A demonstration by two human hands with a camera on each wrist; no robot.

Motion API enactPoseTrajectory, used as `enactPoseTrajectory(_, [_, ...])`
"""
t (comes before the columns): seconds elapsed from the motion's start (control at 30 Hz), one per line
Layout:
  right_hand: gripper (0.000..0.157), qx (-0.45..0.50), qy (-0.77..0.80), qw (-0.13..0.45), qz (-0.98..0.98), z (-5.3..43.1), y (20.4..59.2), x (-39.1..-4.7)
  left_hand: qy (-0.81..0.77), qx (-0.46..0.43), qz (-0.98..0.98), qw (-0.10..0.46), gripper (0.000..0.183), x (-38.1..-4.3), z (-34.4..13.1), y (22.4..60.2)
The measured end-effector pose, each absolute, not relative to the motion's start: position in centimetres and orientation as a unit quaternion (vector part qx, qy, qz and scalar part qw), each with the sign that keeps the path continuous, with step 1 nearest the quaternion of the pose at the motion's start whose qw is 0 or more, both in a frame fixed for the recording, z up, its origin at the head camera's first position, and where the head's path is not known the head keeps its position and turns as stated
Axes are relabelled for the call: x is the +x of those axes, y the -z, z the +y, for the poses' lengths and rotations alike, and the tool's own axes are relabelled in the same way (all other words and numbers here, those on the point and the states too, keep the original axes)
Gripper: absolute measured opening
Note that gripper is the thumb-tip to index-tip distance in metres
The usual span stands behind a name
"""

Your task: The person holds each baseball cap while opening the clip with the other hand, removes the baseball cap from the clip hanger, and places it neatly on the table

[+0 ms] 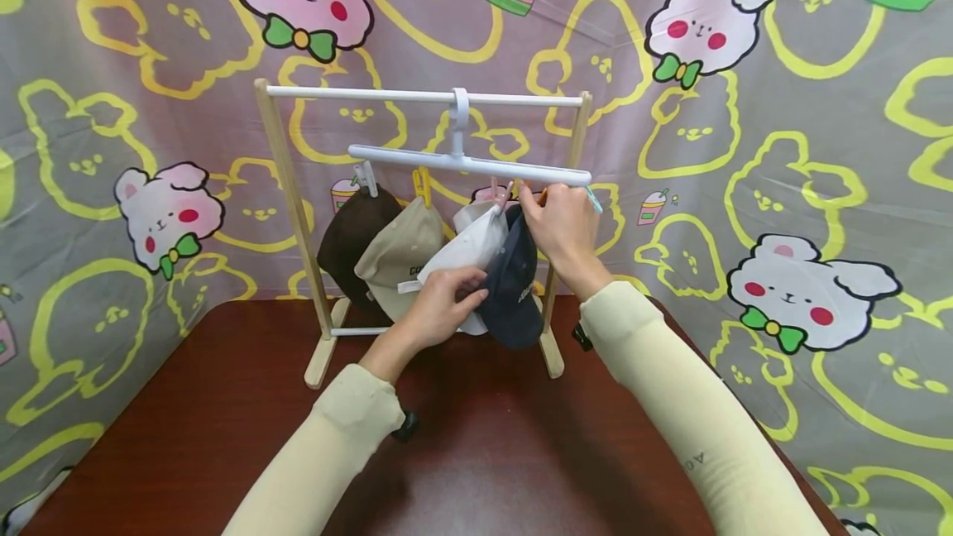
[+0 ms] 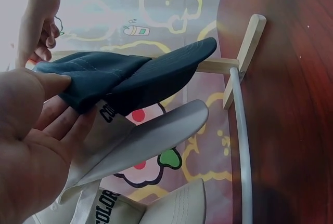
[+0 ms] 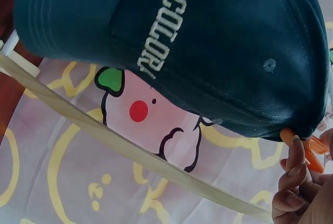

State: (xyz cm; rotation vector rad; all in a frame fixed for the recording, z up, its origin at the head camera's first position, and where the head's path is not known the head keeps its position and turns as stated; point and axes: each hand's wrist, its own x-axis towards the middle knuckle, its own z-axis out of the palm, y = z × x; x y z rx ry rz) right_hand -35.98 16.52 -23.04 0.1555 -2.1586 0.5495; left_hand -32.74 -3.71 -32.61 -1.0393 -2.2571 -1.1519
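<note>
A navy baseball cap [image 1: 512, 284] with raised "COLOR" lettering hangs at the right end of a white clip hanger [image 1: 469, 162]. My left hand [image 1: 445, 304] pinches the cap's edge between thumb and fingers, as the left wrist view shows. At the cap's upper end my right hand [image 1: 562, 226] grips an orange clip [image 3: 315, 156], whose tip meets the fabric. To the left hang a white cap [image 1: 469, 246] on a pink clip [image 1: 503, 193], a beige cap [image 1: 405, 251] on a yellow clip [image 1: 422, 186], and a dark brown cap [image 1: 353, 230] on a grey clip [image 1: 366, 178].
The hanger hooks over the white top bar [image 1: 357, 93] of a wooden stand [image 1: 286, 189] on a dark red-brown table [image 1: 223, 412]. A light blue clip [image 1: 594, 199] sits at the hanger's right end. Patterned cloth [image 1: 692, 189] surrounds the table at the back and sides.
</note>
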Motion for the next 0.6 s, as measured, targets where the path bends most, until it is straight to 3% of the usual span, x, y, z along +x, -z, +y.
enactPoseTrajectory(0.6, [0.058, 0.100, -0.190, 0.443, -0.870, 16.5, 23.3, -36.5, 0.580, -0.242, -0.737, 0.249, 0.023, -33.6, -2.8, 34.0])
